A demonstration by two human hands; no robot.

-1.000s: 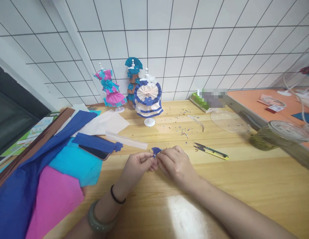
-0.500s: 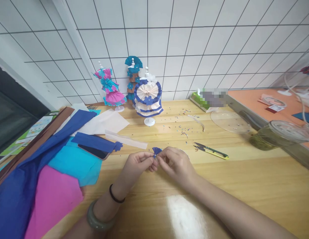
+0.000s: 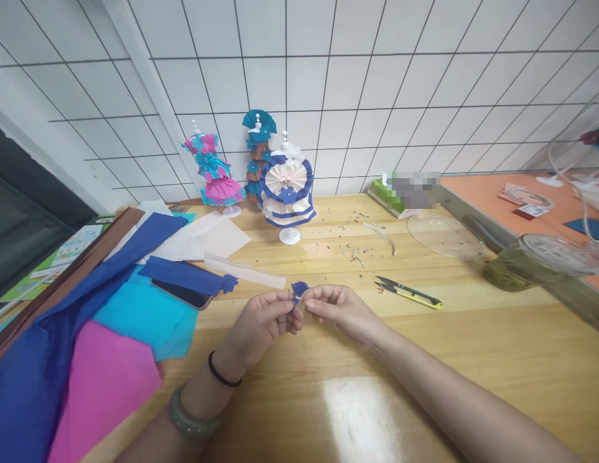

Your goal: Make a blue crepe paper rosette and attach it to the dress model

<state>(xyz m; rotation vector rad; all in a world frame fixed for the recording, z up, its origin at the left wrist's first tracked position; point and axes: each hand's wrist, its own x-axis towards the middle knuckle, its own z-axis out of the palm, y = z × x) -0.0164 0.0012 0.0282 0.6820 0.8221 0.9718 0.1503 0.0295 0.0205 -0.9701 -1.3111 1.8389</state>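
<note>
Between the thumb and fingers of my left hand (image 3: 267, 317) is a small piece of blue crepe paper (image 3: 299, 289), gathered at its base and fanned out at the top. My right hand (image 3: 340, 312) pinches close beside that base, on what looks like a thin pale strip (image 3: 301, 315); the fingertips partly hide it. A white band crosses the gathered part. Beyond the hands stands a mini dress form (image 3: 287, 183) dressed in cream and blue pleated paper. Thread snips (image 3: 410, 292) lie to the right of my right hand.
Blue (image 3: 33, 360), pink (image 3: 103, 379) and turquoise paper sheets (image 3: 149, 315) cover the left, with a phone (image 3: 183, 294) among them. Two more dressed forms (image 3: 215, 167) stand behind. Paper scraps (image 3: 357, 257) litter the middle. A lidded plastic jar (image 3: 531, 263) lies at right.
The blue paper piece has turned in my left fingers, its fan now facing differently. My right hand has shifted slightly, with its fingers more drawn in and a pale strip showing below them.
</note>
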